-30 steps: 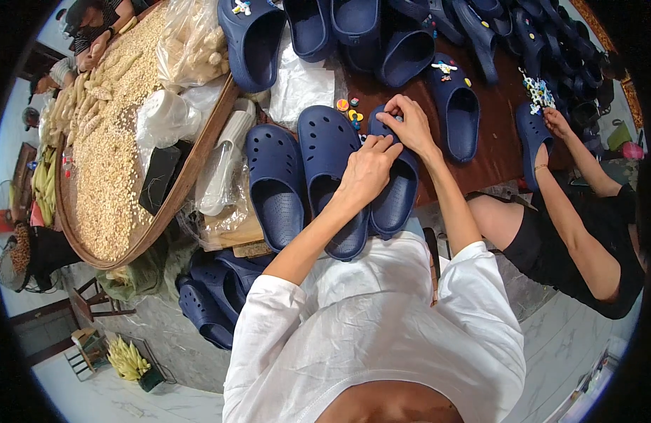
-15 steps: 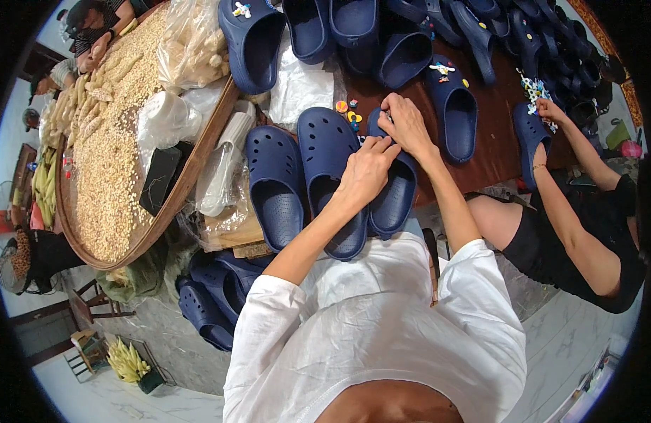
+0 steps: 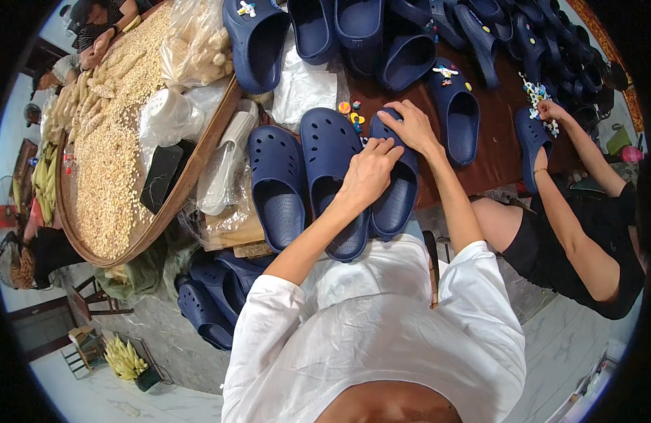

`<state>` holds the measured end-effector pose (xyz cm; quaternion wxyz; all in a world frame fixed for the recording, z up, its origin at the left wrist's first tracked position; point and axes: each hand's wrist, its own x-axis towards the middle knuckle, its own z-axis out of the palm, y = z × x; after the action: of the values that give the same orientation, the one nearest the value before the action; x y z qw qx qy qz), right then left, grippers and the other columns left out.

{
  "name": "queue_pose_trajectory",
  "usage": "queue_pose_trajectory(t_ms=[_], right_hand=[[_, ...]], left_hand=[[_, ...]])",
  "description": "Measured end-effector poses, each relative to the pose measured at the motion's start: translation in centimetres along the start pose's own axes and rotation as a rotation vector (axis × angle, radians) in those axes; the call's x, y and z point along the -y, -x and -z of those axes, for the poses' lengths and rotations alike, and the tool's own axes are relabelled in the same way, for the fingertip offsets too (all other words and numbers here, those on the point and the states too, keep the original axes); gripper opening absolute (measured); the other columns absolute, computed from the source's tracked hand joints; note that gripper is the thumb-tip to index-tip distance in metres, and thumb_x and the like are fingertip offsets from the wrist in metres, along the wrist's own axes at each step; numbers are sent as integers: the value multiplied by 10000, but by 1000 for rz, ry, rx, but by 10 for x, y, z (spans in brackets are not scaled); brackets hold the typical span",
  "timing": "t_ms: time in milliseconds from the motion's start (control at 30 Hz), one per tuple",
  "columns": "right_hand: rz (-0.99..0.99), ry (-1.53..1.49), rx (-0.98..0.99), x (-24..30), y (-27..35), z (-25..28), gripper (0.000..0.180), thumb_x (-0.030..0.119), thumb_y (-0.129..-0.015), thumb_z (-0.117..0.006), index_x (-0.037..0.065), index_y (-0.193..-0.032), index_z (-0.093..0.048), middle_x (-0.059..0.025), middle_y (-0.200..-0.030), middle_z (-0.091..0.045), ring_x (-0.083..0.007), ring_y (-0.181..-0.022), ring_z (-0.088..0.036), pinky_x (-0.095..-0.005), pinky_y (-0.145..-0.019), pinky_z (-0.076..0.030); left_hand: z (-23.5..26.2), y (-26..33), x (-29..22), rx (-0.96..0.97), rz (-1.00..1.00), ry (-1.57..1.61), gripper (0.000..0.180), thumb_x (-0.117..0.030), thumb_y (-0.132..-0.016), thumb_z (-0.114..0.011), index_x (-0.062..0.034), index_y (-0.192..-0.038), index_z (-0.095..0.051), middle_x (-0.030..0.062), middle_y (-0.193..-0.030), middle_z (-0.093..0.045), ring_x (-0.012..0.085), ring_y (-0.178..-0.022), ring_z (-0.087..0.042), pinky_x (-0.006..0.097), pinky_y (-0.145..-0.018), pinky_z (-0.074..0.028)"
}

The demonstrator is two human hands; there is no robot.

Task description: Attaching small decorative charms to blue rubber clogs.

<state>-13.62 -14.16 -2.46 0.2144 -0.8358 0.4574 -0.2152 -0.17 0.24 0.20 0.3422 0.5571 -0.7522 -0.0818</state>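
Observation:
Three navy foam clogs lie side by side at the near table edge. My left hand (image 3: 368, 173) rests on the right-hand clog (image 3: 395, 200), fingers pressed on its top where it meets the middle clog (image 3: 330, 154). My right hand (image 3: 411, 125) pinches the toe of that same right-hand clog. A third clog (image 3: 276, 185) lies untouched to the left. Small coloured shoe charms (image 3: 350, 113) lie on the brown table just beyond the clogs.
Many more navy clogs (image 3: 403, 42) crowd the far table, some with charms. A round woven tray of pale kernels (image 3: 107, 148) and plastic bags (image 3: 191, 42) sit left. Another person's hand (image 3: 548, 110) works at a clog on the right. Clogs (image 3: 209, 299) lie on the floor.
Both my hands have stayed on the right-hand clog with only slight finger shifts. The other person's hand on the right has moved a little.

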Motion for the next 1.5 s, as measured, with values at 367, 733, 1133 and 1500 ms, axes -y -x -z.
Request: queue_pose_trajectory(t_ms=[367,733,1133,1500], right_hand=[[134,203,17,5,-7,1,296,260,-974,-563,6,-1080,-675,-213,-1027,-662,-417,-937,-660,-485,-820,-540],[168,-122,-64,-3,-6,-6,289,203,-998,-539,4,-1117,-712,-181,-1076,-701,-369,-978,-676,-407,-864,-527],[-64,-277,-226,-4,0,-6,243,250,-968,-653,28,-1024,-734,-103,-938,-684,-201,-854,-657,-323,-758,-511],[55,-476,-215,22,-15,-5,237,261,-887,-745,38,-964,-717,-118,-852,-665,-226,-732,-636,-339,-702,-505]], left_hand=[[-2,0,1,16,-41,19,380,61,-742,-634,-16,-1114,-656,173,-1212,-646,348,-1137,-615,436,-831,-597],[-2,2,2,-16,-22,-20,418,56,-733,-656,-46,-1135,-703,138,-1222,-677,297,-1084,-647,402,-874,-576],[0,1,1,7,-1,5,432,51,-731,-661,-53,-1148,-703,136,-1224,-679,300,-1097,-643,399,-873,-581],[-1,1,2,-14,-14,12,429,56,-724,-666,-54,-1136,-706,135,-1219,-679,301,-1072,-650,401,-867,-581]])
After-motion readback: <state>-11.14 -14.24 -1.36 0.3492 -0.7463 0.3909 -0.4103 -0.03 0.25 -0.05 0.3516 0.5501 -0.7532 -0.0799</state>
